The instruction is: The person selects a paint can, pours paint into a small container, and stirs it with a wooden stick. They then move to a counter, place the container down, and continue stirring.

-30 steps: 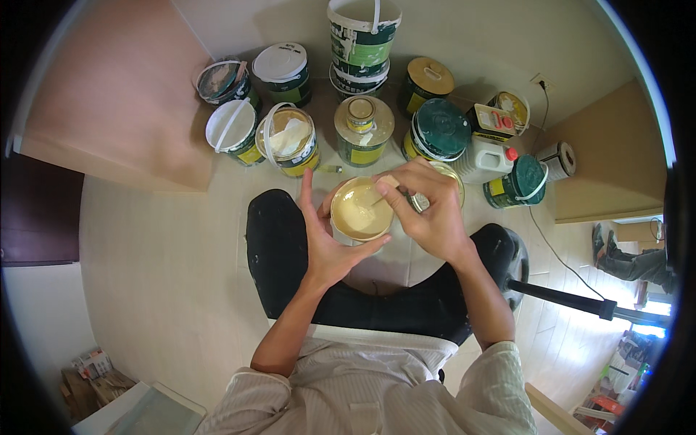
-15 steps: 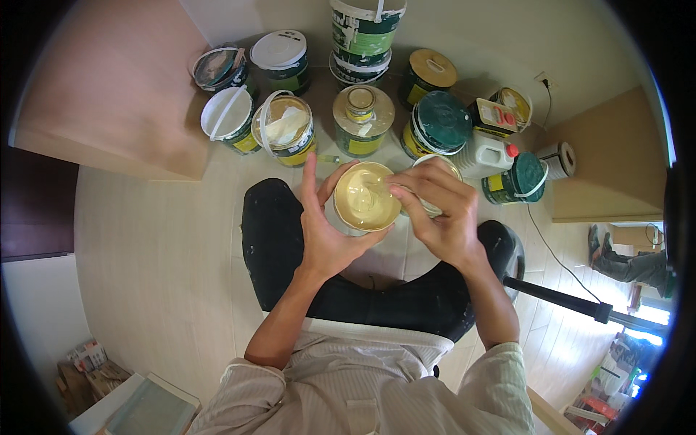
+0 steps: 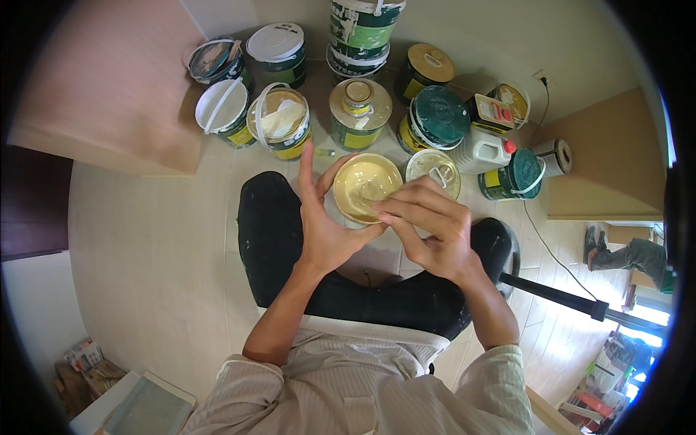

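My left hand (image 3: 326, 235) grips a small round tub (image 3: 366, 174) of pale yellow paint from the side, its index finger pointing up alongside. In my right hand (image 3: 438, 235), pinched between fingertips and thumb, is a pale stirring stick (image 3: 371, 197) dipped into the paint near the tub's lower right. An opened metal can (image 3: 446, 170) with a cream top stands just beyond my right fingers. Behind are a bucket with a dirty lid (image 3: 283, 109) and a tall can with a small tin on it (image 3: 359, 127). My dark-clad legs are bent either side of the tub.
Paint buckets (image 3: 275, 58), a white jug (image 3: 478, 156) and a green-lidded bucket (image 3: 511, 174) line the wall. Cabinets stand left (image 3: 109, 94) and right (image 3: 594, 159). A black pole (image 3: 551, 293) and cable lie right, near another person's legs (image 3: 620, 257). Boards (image 3: 94, 373) sit lower left.
My right fingers and stick have shifted down toward the tub's front right, stirring the paint. The tub sits a little higher in view, and more of the can beyond shows.
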A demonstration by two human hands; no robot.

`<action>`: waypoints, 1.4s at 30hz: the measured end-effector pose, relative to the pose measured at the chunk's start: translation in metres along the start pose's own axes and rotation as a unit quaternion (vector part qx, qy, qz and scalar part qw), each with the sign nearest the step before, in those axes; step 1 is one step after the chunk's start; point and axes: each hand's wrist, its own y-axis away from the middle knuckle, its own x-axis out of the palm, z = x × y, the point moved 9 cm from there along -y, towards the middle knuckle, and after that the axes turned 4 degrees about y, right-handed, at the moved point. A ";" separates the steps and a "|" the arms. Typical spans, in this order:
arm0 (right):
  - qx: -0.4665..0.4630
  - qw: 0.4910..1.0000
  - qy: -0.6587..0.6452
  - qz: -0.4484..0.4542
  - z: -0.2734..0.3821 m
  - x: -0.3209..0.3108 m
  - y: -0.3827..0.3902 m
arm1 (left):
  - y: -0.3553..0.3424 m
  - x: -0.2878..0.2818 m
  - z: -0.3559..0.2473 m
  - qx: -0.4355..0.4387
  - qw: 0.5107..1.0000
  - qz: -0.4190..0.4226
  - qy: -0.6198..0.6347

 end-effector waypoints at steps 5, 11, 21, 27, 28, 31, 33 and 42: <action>0.000 0.998 0.060 -0.026 0.000 -0.011 -0.002 | 0.004 0.004 -0.003 0.013 1.000 0.000 0.005; 0.006 0.999 0.049 -0.018 0.007 -0.016 0.006 | 0.004 0.003 -0.011 0.021 1.000 0.004 -0.014; 0.001 1.000 0.026 0.009 0.011 -0.018 0.017 | 0.010 0.006 -0.017 0.042 0.997 0.034 -0.055; -0.008 0.999 0.030 -0.020 0.005 -0.011 0.004 | 0.013 0.011 -0.025 0.056 0.997 0.014 -0.045; -0.013 1.000 0.003 0.003 0.010 -0.005 0.007 | 0.013 0.010 -0.026 0.059 0.997 0.016 -0.047; 0.000 1.000 0.000 0.031 0.015 -0.012 0.016 | 0.014 0.008 -0.026 0.064 0.996 0.016 -0.052; 0.002 0.999 0.037 0.020 0.008 -0.026 0.018 | 0.016 0.007 -0.023 0.058 0.997 0.010 -0.053; 0.005 1.000 -0.011 0.024 0.006 -0.013 0.017 | 0.015 0.009 -0.025 0.051 0.997 0.025 -0.060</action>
